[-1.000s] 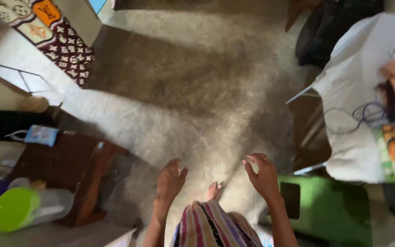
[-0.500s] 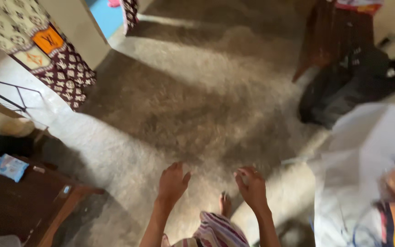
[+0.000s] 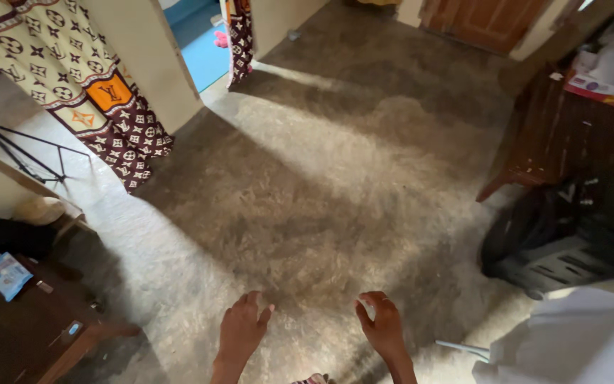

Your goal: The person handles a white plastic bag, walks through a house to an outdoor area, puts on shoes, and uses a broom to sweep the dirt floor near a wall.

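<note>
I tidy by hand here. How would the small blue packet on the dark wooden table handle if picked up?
The blue packet looks soft and crinkled, so probably floppy and light. It lies flat, so unlikely to roll. Its glossy wrap may be slippery.

I counted two bare hands, left (image 3: pixel 239 331) and right (image 3: pixel 381 327); two dark wooden tables, left (image 3: pixel 19 334) and right (image 3: pixel 566 135); two patterned curtains (image 3: pixel 94 85) (image 3: pixel 239 35); one black tripod (image 3: pixel 19 153); one blue packet (image 3: pixel 6 275).
</note>
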